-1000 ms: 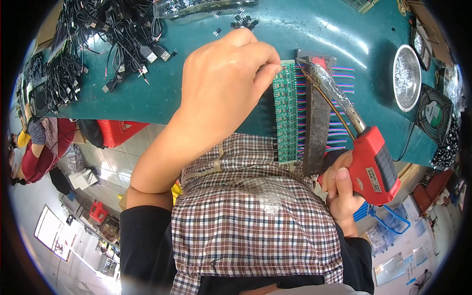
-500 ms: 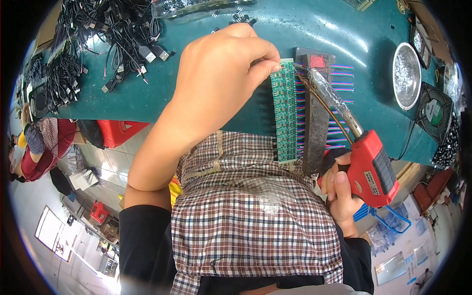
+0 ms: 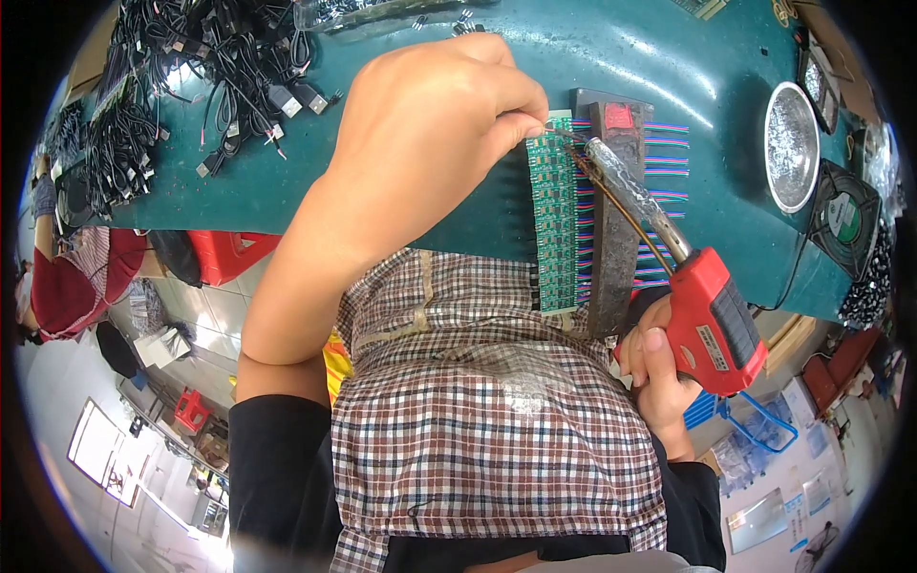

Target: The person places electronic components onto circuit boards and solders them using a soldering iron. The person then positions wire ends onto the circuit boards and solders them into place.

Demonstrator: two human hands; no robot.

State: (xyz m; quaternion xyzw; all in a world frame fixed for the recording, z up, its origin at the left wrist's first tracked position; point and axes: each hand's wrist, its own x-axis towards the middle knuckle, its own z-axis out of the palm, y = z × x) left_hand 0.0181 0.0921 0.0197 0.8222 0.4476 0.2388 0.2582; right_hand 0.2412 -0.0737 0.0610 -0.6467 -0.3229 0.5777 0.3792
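A long green circuit board panel [image 3: 556,224], crowded with small parts, lies upright in my view at the table's front edge. My left hand [image 3: 430,134] is closed in a pinch at its far end, on what looks like a thin wire; the fingertips hide most of it. My right hand [image 3: 659,368] grips a red soldering gun [image 3: 712,320] from below. Its long metal barrel points up and left, and the tip and thin feed tube reach the panel's far right edge, close to my left fingertips. Coloured wires [image 3: 666,172] run from the panel under a dark heavy bar [image 3: 616,220].
Bundles of black USB cables [image 3: 205,76] pile up at the far left of the green table [image 3: 420,205]. On the right stand a metal bowl [image 3: 791,148] and a black fan [image 3: 845,218]. A person in red [image 3: 81,286] sits at the left, near a red stool [image 3: 229,256].
The soldering gun has shifted slightly left, its tip closer to my left fingertips. My left hand keeps its pinch, nearly in place. The person at the left has moved an arm.
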